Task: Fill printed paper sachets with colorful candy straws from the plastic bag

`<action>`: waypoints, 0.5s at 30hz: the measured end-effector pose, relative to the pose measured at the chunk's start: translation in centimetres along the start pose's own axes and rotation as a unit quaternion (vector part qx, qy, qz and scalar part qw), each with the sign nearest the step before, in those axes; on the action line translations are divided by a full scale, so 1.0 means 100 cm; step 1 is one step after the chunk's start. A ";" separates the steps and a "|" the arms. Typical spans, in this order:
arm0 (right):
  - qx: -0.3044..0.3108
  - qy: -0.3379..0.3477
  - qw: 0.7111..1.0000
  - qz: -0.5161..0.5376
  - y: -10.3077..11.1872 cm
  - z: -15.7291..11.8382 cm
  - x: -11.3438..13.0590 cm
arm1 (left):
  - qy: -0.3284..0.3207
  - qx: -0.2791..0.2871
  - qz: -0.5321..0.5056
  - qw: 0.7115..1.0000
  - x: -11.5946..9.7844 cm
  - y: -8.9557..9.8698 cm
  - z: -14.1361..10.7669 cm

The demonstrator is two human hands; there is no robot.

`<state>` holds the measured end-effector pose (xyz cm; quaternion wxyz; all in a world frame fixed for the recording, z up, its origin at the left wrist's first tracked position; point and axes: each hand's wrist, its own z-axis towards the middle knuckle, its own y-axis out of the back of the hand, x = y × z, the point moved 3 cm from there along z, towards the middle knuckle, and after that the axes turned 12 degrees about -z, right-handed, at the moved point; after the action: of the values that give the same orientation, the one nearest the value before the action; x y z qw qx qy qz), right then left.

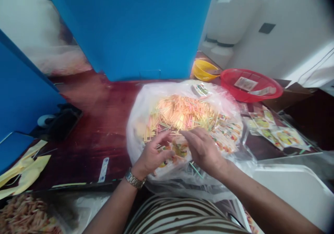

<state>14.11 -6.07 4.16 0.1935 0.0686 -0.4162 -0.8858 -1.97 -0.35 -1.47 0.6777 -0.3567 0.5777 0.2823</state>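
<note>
A white plastic bag lies spread on the dark red table, with a large heap of thin pink, orange and yellow sticks on it. My left hand, with a metal watch on the wrist, is over the bag's near part, thumb and fingers apart. Facing it, my right hand is bent over the near edge of the heap; what its fingertips touch is too blurred to tell. Small printed packets lie at the heap's right side. Between my hands, more printed pieces show on the bag.
Blue panels stand behind the table. A yellow basket and a red basin are at the back right. Printed packets lie right, a black object with a tape roll left. A white tray is near right.
</note>
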 end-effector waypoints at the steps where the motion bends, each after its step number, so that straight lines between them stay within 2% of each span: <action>1: -0.001 -0.015 1.000 0.014 0.000 -0.003 -0.005 | 0.013 0.006 0.031 0.999 0.002 0.000 -0.001; 5: 0.008 -0.036 0.997 0.065 0.006 -0.014 -0.019 | 0.054 0.016 0.108 0.993 0.004 -0.004 -0.001; 8: 0.018 -0.075 0.996 0.035 0.007 -0.014 -0.034 | 0.024 -0.005 0.211 0.977 -0.002 -0.006 0.005; 9: 0.039 -0.098 0.994 0.009 0.003 -0.013 -0.040 | 0.007 -0.010 0.260 0.966 -0.004 -0.008 0.008; 12: 0.191 -0.145 0.967 -0.081 -0.022 -0.009 -0.054 | -0.015 -0.029 0.426 0.904 -0.007 -0.016 0.021; 14: 0.294 -0.151 0.936 -0.118 -0.041 -0.007 -0.056 | 0.005 -0.043 0.509 0.860 -0.002 -0.023 0.033; 15: 0.322 -0.152 0.926 -0.124 -0.047 -0.006 -0.056 | 0.018 -0.048 0.530 0.847 0.003 -0.026 0.038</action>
<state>18.06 -1.49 -0.06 -0.0162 0.0431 -0.6914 -0.7210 2.37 1.24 -1.02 0.3967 -0.0333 0.6770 0.6190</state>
